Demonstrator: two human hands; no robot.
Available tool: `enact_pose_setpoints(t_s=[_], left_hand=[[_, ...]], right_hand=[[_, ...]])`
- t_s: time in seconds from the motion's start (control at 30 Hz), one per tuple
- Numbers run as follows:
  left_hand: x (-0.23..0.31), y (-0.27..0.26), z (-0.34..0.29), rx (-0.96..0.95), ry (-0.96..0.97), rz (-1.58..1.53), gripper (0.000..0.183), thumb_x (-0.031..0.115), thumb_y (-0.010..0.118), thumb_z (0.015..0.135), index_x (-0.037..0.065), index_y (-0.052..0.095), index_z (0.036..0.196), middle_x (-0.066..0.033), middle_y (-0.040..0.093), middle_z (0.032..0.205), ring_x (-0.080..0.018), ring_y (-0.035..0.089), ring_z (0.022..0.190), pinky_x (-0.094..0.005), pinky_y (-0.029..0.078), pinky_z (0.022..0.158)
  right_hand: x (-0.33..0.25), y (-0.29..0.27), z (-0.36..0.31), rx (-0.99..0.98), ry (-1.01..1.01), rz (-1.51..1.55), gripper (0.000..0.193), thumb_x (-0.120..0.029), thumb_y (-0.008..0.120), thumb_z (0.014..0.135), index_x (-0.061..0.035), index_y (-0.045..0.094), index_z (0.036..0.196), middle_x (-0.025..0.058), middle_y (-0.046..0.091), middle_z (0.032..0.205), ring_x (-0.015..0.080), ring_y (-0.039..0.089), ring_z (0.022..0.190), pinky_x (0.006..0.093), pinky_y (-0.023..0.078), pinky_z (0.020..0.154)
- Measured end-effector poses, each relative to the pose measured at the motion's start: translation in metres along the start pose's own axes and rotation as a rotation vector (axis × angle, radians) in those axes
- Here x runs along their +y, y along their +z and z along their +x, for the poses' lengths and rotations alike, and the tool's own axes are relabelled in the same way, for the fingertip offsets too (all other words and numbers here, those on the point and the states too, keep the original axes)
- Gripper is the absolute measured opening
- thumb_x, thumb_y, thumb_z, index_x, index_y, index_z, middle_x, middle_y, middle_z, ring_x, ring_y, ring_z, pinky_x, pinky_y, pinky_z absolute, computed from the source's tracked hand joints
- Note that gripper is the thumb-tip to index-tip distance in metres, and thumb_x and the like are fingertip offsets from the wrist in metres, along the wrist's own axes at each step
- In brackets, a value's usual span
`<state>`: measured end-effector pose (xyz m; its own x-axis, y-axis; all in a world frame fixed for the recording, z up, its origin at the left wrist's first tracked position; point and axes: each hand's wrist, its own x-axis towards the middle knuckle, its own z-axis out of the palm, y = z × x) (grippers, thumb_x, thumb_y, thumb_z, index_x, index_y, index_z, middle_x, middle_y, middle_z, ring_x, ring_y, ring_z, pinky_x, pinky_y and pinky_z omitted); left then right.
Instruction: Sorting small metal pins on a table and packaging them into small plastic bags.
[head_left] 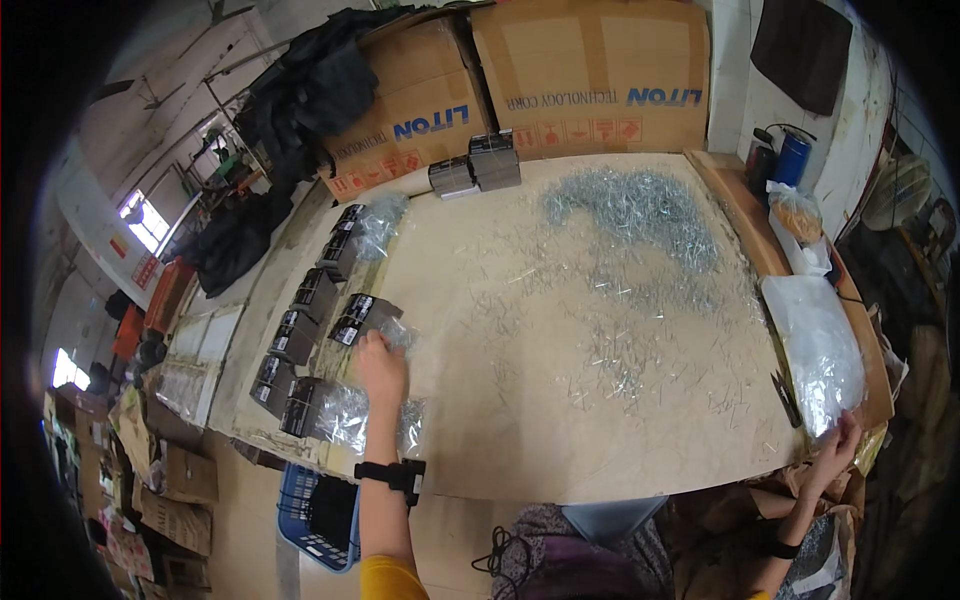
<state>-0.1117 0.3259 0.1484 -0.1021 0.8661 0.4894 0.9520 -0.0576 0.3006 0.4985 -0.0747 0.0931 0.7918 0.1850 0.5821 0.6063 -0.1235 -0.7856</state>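
My left hand reaches over the left part of the table, its fingers curled at the near edge of a banded stack of dark cards. Crumpled clear plastic lies beside those fingers; what they grip, if anything, is hidden. At the right edge, my right hand has its fingers closed at the near end of a pile of clear plastic bags, pinching the film there. More dark card stacks stand in a row at the left, and filled clear bags lie near my left forearm.
Thin shiny metal pieces are heaped at the far right of the table and scattered toward its middle. Tall cardboard lines the back, with two card stacks before it. Pliers lie at the right edge; a blue basket sits below.
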Motion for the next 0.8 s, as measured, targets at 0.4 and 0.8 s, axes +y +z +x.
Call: enact_pose_setpoints(t_s=[0.4, 0.8], left_hand=[[0.063, -0.086, -0.062, -0.037, 0.324, -0.039, 0.060, 0.022, 0.082, 0.073, 0.012, 0.056, 0.125, -0.0166, 0.049, 0.133, -0.0376, 0.046, 0.124, -0.0499, 0.036, 0.101], [0.139, -0.089, -0.184, -0.428, 0.524, -0.522, 0.045, 0.017, 0.078, 0.080, 0.010, 0.061, 0.121, -0.0176, 0.047, 0.138, -0.0372, 0.044, 0.125, -0.0490, 0.034, 0.106]], right_hand=[[0.004, 0.005, 0.028, -0.013, -0.531, -0.930, 0.030, -0.023, 0.063, 0.092, -0.0112, 0.066, 0.119, 0.0067, 0.060, 0.124, 0.0287, 0.052, 0.119, 0.0488, 0.031, 0.106], [0.029, 0.009, 0.017, -0.121, -0.190, -0.467, 0.030, -0.016, 0.060, 0.097, 0.0066, 0.062, 0.116, 0.0202, 0.065, 0.118, 0.0301, 0.057, 0.110, 0.0425, 0.042, 0.099]])
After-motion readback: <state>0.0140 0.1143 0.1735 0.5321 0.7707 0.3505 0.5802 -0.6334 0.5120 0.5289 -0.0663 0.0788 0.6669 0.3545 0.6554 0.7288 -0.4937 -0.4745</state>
